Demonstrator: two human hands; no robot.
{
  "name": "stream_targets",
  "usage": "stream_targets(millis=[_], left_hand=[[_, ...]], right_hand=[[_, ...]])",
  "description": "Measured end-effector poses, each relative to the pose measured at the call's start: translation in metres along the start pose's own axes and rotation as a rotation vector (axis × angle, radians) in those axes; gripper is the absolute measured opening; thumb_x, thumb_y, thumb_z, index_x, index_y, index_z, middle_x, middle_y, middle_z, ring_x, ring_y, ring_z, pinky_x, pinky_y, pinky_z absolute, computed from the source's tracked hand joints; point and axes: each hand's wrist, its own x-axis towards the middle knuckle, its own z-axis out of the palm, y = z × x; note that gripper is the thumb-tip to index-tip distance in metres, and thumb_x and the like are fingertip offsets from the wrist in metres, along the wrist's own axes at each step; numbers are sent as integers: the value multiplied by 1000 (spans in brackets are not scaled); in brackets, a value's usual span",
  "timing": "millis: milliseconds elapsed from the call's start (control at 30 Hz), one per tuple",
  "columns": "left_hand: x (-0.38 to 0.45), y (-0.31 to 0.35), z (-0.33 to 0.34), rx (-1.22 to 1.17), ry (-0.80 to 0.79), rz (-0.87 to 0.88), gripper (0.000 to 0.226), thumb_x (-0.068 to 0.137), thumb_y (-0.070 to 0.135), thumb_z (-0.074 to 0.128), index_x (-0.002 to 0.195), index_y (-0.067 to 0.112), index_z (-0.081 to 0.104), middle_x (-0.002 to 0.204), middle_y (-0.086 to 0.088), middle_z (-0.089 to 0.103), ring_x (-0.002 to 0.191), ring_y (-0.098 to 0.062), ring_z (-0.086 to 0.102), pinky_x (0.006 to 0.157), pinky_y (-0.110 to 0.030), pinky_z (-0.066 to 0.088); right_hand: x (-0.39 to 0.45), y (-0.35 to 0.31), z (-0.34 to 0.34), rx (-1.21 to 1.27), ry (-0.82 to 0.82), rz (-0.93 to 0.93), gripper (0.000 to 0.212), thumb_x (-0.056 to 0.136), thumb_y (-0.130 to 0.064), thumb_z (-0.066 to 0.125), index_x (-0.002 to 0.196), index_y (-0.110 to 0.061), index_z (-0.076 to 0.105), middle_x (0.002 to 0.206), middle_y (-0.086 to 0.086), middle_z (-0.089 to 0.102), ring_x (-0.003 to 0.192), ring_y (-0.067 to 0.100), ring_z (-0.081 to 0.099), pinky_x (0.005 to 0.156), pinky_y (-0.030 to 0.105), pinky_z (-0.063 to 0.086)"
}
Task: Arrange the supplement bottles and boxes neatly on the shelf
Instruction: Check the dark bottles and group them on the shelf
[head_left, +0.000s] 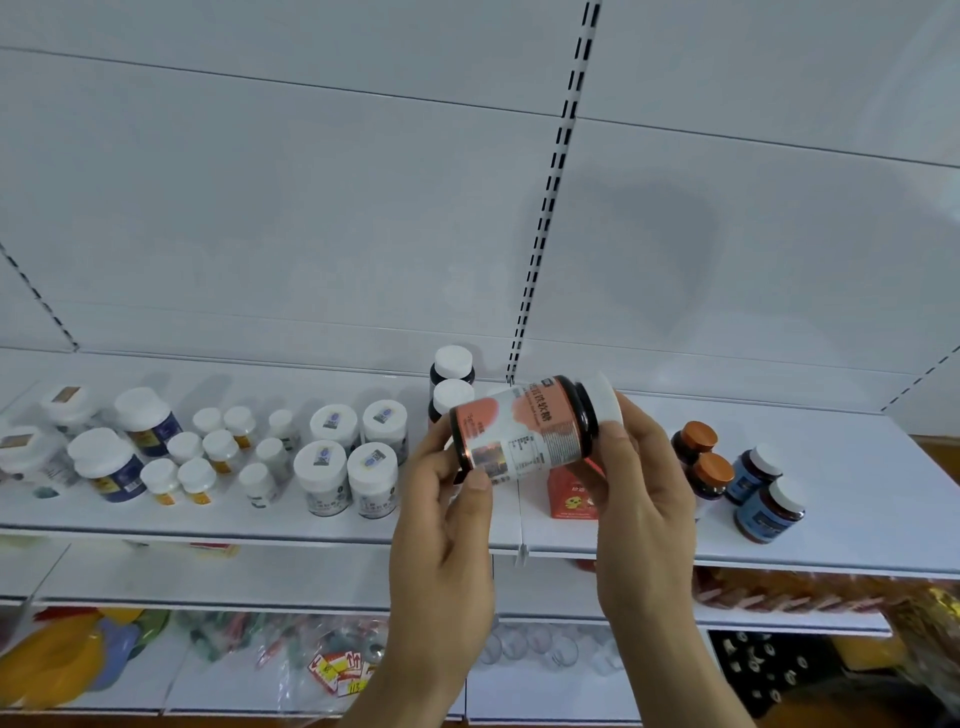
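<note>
Left hand (447, 519): grip closed on the base end of the bottle (524, 428), thumb on its label.
Right hand (641, 499): grip closed around the bottle's neck, beside the white cap (605, 402).
Bottle: held between both hands, above the shelf (831, 519) front edge; long axis sideways, cap to the right. Standing it likely needs the cap turned up.
Red box (569, 499): just behind and below the bottle.
Two white-capped bottles (453, 384): behind the bottle, near the back wall.
</note>
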Motion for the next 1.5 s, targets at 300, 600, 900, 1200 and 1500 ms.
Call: stream_targets(millis=[300,600,900,1200,1500], left_hand=[[2,0,1,46,120,-88,27,87,49,53,103,29,64,100,16,74,94,-2,69,73,-8,48],[4,-1,4,47,115,-4,12,100,32,52,103,34,63,129,7,64,118,-3,60,88,-9,45],[8,-4,2,-11,113,-104,17,97,27,48,101,20,63,126,12,65,105,2,62,85,-9,46],[14,-1,-1,136,160,-141,33,89,53,47,86,23,58,80,15,69,78,-3,69,66,-11,46],[12,-3,1,27,36,-188,29,90,43,53,107,21,63,104,10,73,95,-12,71,93,-40,54]], right_hand=[[0,4,0,41,-9,7,22,102,-24,53,119,-25,66,111,4,73,110,21,68,98,42,52],[2,5,1,-13,17,-5,28,93,-34,57,114,-16,65,106,0,75,105,17,70,98,44,56],[4,6,5,-37,59,-41,28,92,-31,60,115,-16,65,104,-1,75,102,15,71,94,42,58],[8,4,2,-82,42,-39,27,92,-32,61,116,-20,66,102,0,75,100,15,71,89,37,58],[11,4,3,-6,43,-9,20,101,-21,55,118,-21,65,104,-4,75,106,12,70,95,36,56]])
